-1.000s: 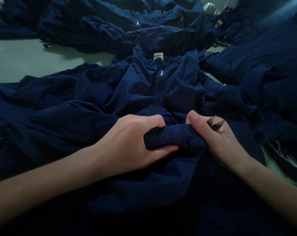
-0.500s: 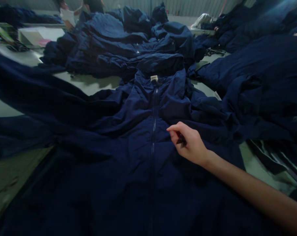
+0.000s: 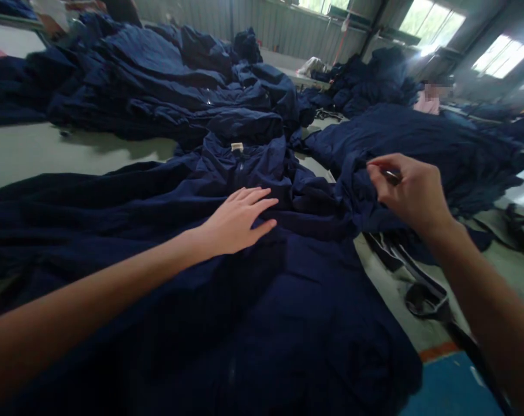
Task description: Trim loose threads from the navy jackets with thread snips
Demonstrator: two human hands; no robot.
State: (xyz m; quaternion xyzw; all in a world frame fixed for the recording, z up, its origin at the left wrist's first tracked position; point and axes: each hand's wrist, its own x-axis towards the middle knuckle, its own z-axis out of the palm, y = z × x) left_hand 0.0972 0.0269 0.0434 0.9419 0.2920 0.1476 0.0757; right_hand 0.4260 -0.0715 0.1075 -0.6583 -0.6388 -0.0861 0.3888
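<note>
Table [image 3: 19,153] w/ navy garment pile [image 3: 179,75] at back; navy jacket [image 3: 313,294] spread in front of you. Your L hand [image 3: 240,222] on its front, fingers spread; R hand [image 3: 411,188] well apart, curled round metal tool [image 3: 392,177], mostly hidden; can't tell if pinching cloth. Pale label [image 3: 237,147] at collar.

- Pale label [image 3: 237,147] at the collar [image 3: 214,151] of the dark blue jacket [image 3: 305,277]: any print too small and blurred to read
- No letters, numbers, brand names or signs legible elsewhere in view
</note>
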